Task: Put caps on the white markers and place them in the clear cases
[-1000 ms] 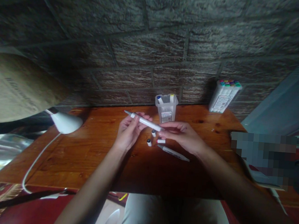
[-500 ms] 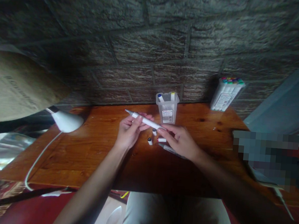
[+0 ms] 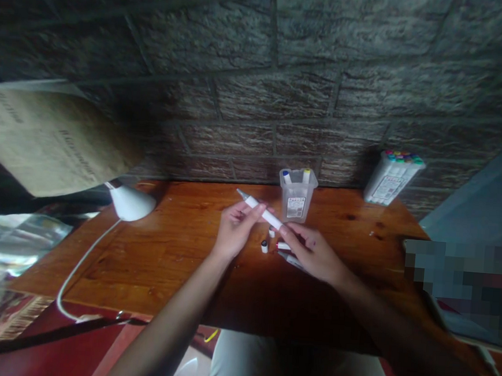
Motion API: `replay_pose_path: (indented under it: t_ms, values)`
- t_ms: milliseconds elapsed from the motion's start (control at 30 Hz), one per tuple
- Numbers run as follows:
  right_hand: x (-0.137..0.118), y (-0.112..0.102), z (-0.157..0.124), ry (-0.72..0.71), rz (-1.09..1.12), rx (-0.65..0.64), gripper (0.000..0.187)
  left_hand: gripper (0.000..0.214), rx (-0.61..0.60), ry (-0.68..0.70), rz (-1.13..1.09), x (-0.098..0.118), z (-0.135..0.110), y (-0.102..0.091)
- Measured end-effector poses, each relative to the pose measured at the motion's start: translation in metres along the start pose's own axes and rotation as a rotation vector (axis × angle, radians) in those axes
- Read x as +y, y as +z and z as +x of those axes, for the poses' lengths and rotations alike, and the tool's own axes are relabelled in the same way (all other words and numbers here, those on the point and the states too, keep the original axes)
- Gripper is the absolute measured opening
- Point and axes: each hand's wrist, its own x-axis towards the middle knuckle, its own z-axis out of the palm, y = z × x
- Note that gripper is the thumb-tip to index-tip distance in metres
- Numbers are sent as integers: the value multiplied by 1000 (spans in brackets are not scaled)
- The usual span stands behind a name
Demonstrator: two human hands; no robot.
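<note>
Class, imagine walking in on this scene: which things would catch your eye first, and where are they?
At the middle of the wooden table, the left hand and right hand hold a long white marker pen between them, above small loose white caps. Behind stands a clear plastic pen box; a full pack of colour-capped markers leans against the dark brick wall, far right.

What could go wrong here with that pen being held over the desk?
The marker is bare-tipped in the left hand, so ink might smear on fingers or the wooden desk. The small loose caps lie right by the right hand, so a nudge could roll them away. The clear holder stands close behind and might get knocked.
</note>
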Motion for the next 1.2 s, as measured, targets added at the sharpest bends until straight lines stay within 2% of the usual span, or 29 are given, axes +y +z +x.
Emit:
replay_pose_path:
  t_ms: [100, 200, 300, 367, 433, 567, 700, 800, 1000, 1200]
  values:
    - [-3, -1, 1, 29, 84, 11, 36, 29, 3, 46, -7, -2, 1, -2]
    - [-9, -4, 2, 45, 120, 51, 34, 35, -3, 38, -126, 3, 4, -2]
    - [-12, -13, 6, 43, 131, 136, 33, 37, 61, 63, -277, 11, 9, -5]
    - [-12, -23, 9, 25, 137, 209, 33, 37, 82, 82, -299, 15, 11, -8]
    - [-13, -33, 12, -10, 159, 270, 32, 36, 40, 99, -199, 15, 11, -12]
    - [-19, -47, 12, -89, 213, 316, 32, 28, -149, 141, 250, 8, 3, -11]
    - [-29, -48, 10, -160, 147, 369, 27, 28, -276, 128, 415, 0, -7, -3]
    - [-34, -45, 8, -210, 92, 380, 24, 27, -291, 159, 507, -4, -8, -2]
    - [-36, -41, 3, -206, -20, 285, 26, 26, -301, 281, 618, -2, -6, -5]
    - [-36, -38, 3, -160, -6, 359, 30, 27, -257, 387, 629, 3, -5, -3]
